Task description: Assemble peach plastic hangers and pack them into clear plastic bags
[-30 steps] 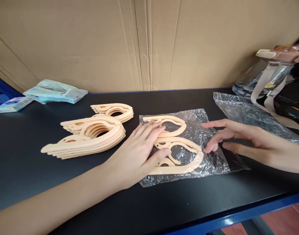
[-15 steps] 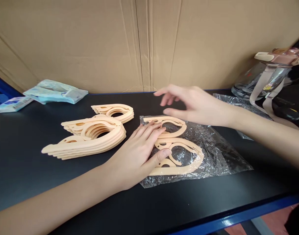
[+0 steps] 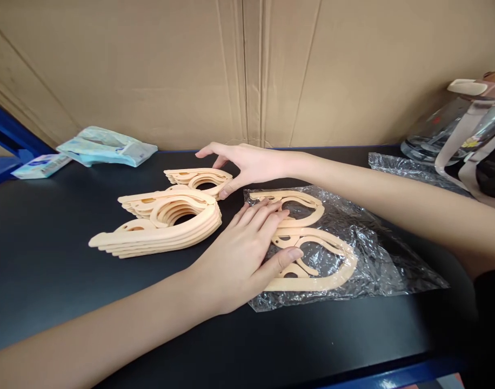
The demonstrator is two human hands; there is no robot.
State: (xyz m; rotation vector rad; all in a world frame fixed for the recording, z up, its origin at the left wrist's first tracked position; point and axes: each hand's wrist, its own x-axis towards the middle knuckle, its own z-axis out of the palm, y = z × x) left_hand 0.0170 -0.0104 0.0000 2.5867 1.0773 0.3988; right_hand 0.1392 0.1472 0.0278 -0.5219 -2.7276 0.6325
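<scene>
My left hand lies flat with its fingers stretched out on peach plastic hanger pieces that rest on a clear plastic bag. My right hand reaches across to the left, fingers spread, thumb touching the small far stack of peach hanger pieces. It holds nothing that I can see. A bigger stack of the same pieces lies to the left on the black table.
Cardboard walls the back of the table. Light blue packets lie at the far left. A clear jug with a cream lid and straps stands at the far right beside more crumpled plastic film.
My right hand has moved from the right side of the bag, up and across to the left, onto the small far stack. My left hand has stayed pressed on the pieces.
</scene>
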